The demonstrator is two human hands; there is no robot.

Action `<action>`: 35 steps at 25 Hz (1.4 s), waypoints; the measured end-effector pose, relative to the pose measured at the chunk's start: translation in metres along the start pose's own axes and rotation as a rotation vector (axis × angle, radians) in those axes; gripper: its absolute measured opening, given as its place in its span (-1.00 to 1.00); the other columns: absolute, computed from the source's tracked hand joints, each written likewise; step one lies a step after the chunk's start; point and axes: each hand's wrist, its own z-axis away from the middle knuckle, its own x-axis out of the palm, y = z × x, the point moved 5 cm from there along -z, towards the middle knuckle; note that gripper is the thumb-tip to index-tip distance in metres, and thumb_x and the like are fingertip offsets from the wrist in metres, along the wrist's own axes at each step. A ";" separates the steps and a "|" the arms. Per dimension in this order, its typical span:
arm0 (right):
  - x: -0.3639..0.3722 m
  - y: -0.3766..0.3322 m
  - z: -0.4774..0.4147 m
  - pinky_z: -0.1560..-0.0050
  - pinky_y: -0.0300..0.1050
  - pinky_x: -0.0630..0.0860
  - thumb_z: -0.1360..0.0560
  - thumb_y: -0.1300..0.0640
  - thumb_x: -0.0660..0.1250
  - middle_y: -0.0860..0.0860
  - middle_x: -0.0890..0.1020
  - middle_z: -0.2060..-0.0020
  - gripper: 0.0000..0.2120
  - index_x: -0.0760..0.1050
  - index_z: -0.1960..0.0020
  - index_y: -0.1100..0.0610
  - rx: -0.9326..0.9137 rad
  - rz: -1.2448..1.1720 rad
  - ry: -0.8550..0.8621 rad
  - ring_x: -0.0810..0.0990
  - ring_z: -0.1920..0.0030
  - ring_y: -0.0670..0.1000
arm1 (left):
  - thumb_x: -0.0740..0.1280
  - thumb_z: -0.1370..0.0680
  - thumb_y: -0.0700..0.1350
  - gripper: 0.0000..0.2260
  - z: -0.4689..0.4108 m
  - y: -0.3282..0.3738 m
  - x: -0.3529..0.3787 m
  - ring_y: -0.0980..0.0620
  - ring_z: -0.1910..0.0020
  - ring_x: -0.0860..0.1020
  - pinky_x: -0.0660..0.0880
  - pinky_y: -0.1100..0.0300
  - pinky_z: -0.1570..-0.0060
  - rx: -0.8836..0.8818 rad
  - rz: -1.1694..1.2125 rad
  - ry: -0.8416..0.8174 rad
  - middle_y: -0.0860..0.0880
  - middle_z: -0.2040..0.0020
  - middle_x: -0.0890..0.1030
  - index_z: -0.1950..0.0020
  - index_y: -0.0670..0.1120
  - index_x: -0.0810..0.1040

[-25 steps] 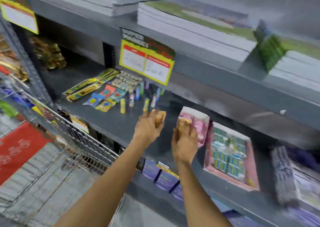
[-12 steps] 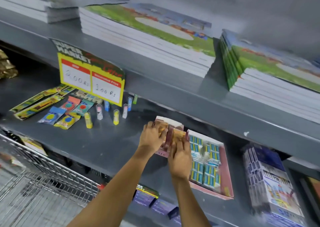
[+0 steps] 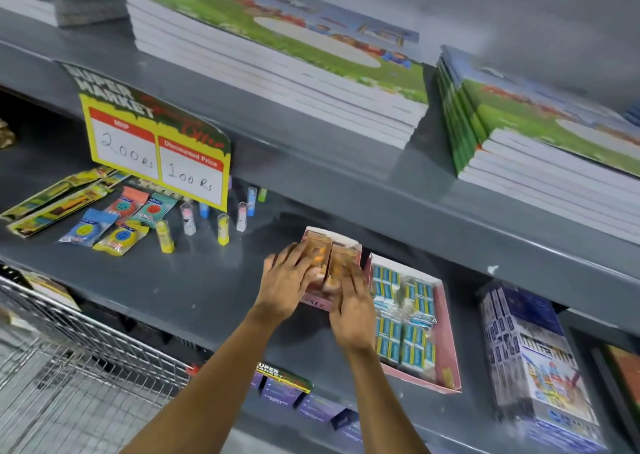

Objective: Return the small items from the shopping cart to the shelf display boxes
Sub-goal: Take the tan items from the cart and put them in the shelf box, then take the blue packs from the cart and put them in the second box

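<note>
1. Lower left of the small pink display box, the wire shopping cart is parked against the shelf front, presumably so that its contents are within reach; what is left in it cannot be made out.
2. Left of the box, on the same grey shelf, flat sharpener packets and upright small tubes are laid out loose under the yellow price sign.
3. The left hand is laid on the box's left side, fingers spread over the left orange packet. The packet is judged to be pressed down rather than gripped; whether the fingers are closed round it cannot be told.
4. In the box, two orange packets are seen side by side, upright and touching; this is where the task's items now sit.
5. The right hand is placed at the box's near right corner, fingers extended against the right orange packet. It looks flat and unclenched, apparently steadying the packet so that the pair is squared in line.
6. Just right of the box, touching it or nearly so, a larger pink tray holds blue-and-yellow eraser packs.
7. Far right of the box, a shrink-wrapped bundle of boxes is stood on the shelf.
8. Above the box, the upper shelf carries stacked notebooks.
</note>
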 end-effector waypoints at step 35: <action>0.332 -0.202 0.239 -0.29 0.09 0.32 -0.49 0.11 0.33 0.15 0.40 -0.37 -0.50 0.32 -0.39 0.15 -0.362 -0.079 -0.908 0.35 -0.35 0.16 | 0.02 -0.60 0.14 -0.51 0.427 -0.306 0.054 -0.12 -0.47 0.06 0.17 -0.14 -0.32 -1.410 -0.027 -0.299 -0.14 -0.52 0.08 -0.50 0.04 0.03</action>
